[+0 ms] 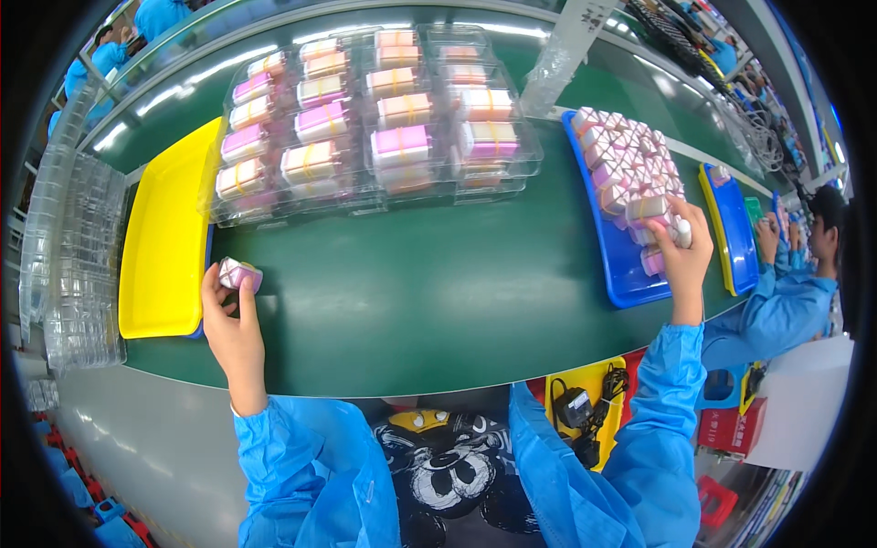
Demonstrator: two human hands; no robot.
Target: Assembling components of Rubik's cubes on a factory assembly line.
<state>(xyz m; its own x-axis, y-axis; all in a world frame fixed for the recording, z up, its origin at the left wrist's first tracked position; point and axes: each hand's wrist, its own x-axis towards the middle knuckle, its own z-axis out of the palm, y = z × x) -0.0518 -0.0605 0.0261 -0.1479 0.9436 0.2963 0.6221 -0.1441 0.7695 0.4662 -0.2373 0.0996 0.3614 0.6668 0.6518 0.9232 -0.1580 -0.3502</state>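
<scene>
Left hand [233, 315] pinches a small pink-and-white box [239, 273] beside the yellow tray [164, 247]; right hand [681, 247] grips another box [678, 230] over the blue tray [614, 265], well apart

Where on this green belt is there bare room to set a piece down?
The widest bare patch of the green belt lies between the left hand and right hand, below the clear trays. The yellow tray is bare too. The blue tray is crowded with small packs.
</scene>
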